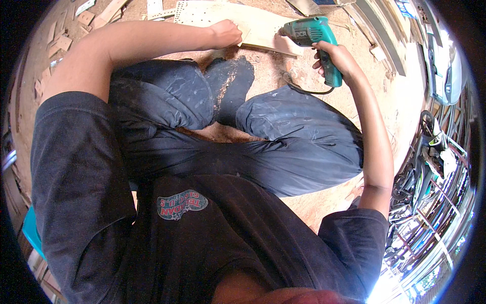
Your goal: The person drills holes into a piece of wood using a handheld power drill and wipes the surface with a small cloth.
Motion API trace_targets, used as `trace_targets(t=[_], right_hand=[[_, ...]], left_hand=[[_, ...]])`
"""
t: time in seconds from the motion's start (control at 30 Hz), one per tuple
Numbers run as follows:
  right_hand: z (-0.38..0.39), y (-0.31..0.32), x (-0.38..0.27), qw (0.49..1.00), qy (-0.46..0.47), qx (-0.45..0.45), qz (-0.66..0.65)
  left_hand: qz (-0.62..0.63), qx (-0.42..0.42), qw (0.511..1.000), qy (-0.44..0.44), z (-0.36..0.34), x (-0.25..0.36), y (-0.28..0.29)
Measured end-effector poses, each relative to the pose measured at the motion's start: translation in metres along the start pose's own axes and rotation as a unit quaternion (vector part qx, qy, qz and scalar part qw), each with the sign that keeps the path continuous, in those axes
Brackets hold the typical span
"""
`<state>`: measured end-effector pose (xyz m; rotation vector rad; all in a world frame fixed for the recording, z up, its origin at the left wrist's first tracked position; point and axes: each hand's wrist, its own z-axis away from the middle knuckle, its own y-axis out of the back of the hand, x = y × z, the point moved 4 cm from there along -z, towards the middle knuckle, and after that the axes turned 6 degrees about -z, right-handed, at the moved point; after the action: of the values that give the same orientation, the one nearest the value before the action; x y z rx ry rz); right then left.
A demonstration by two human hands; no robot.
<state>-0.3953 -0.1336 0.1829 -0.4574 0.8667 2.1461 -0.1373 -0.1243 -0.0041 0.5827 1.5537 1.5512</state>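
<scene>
My right hand [331, 58] grips a teal and black electric drill [316, 31], whose front end is at the right part of a pale wooden board [263, 23] dotted with small holes. The drill's cord curves below it. My left hand [228, 34] is closed on the board's lower middle, beside what looks like a thinner wood piece; exactly what its fingers hold is hidden.
My bent legs [298, 157] are below the board on a dusty floor [379, 101]. Wood offcuts [61, 43] lie at left, long planks [379, 35] at upper right. A teal object [33, 230] sits at lower left, and a parked two-wheeler [430, 142] stands at far right.
</scene>
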Motion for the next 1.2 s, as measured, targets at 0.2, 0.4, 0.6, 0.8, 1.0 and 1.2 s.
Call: trace_targets(t=[0.2,0.4,0.6,0.8,1.0,1.2], right_hand=[[0.002,0.005,-0.007,1.0,0.004,-0.006,0.023],[0.001,0.002,-0.007,1.0,0.006,-0.003,0.012],[-0.002,0.004,-0.004,1.0,0.006,-0.001,0.006],[0.0,0.005,-0.007,1.0,0.009,-0.005,0.013],[-0.001,0.006,-0.008,1.0,0.003,-0.009,0.019],[-0.007,0.01,-0.004,1.0,-0.018,-0.016,-0.019]], left_hand=[[0.009,-0.037,0.999,-0.026,0.002,0.001,0.01],[0.022,-0.054,0.998,-0.004,0.002,0.001,0.005],[0.028,-0.051,0.998,-0.003,0.001,0.001,0.008],[0.033,-0.04,0.999,-0.009,0.001,0.001,0.004],[0.03,-0.043,0.999,-0.008,-0.001,0.0,0.008],[0.009,0.034,0.999,-0.007,0.002,0.0,0.002]])
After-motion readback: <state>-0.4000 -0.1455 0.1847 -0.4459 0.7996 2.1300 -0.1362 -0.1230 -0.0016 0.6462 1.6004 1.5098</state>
